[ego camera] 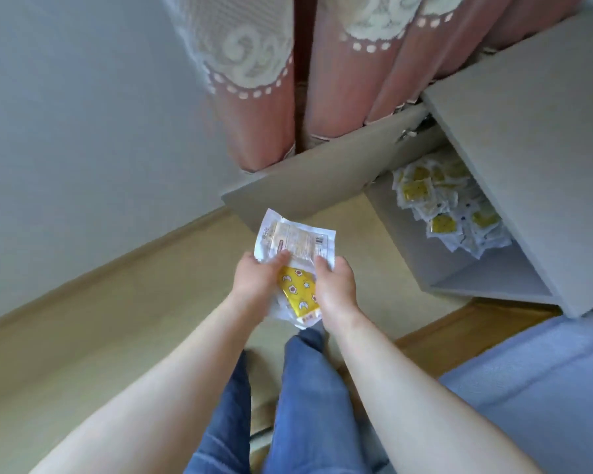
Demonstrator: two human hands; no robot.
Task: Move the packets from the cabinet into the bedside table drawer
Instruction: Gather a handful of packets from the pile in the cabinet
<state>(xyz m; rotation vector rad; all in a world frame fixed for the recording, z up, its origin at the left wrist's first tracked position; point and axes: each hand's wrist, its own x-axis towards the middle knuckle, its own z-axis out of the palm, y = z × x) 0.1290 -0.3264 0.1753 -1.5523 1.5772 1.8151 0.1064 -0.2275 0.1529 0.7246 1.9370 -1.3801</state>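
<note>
Left hand and right hand are both closed on the held packets, a small sheaf at centre frame. I see the left thumb pressed on its top face and the right fingers curled over its 3 o'clock edge. At least 2 packets show: a white printed one fanned out toward 12 o'clock, and a yellow one with moons and stars below it toward 6. More may be hidden between them. The sheaf's long axis runs roughly 12 to 6, pointing away from my body.

What the coming move turns on, as I judge it, is where this sheaf has to go. The bedside table drawer is not in view, so I cannot say which way it lies from the hands. With both hands full, I judge this load is ready to be carried off rather than added to.

The pile of packets left in the cabinet sits at 2 o'clock from the hands, well apart from them. The right hand is the nearer one for any later reach. The cabinet's open door hangs just beyond the sheaf at 12 o'clock, near its top edge, though I cannot tell whether they touch.

Further out, a pink curtain falls behind the door at 12. The floor spreads toward 9, my jeans are at 6, and a blue bed lies at 4 to 5 o'clock.
</note>
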